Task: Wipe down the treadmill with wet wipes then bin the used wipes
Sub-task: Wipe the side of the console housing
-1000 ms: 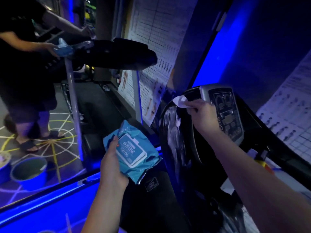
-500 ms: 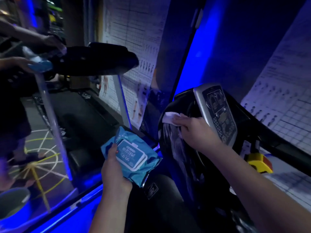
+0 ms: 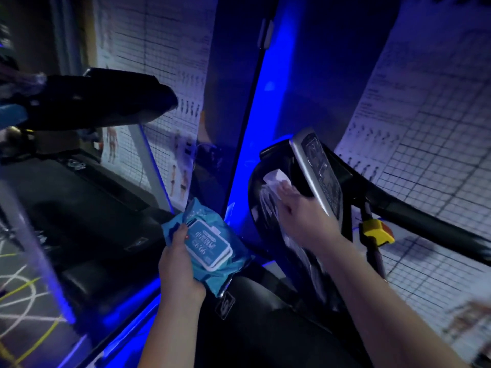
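Note:
My right hand presses a white wet wipe flat against the black housing of the treadmill console, left of the grey control panel. Wet streaks shine on the black surface below the wipe. My left hand grips a blue pack of wet wipes with a white lid, held low over the dark treadmill frame.
A yellow and red safety key hangs under the console. A black handrail runs to the right. A second treadmill stands at the left. Chart posters cover the wall. The floor at lower left has painted lines.
My right hand has slid the wipe up and rightward on the console housing and now lies flatter. The view has swung right, so the other person has left the frame.

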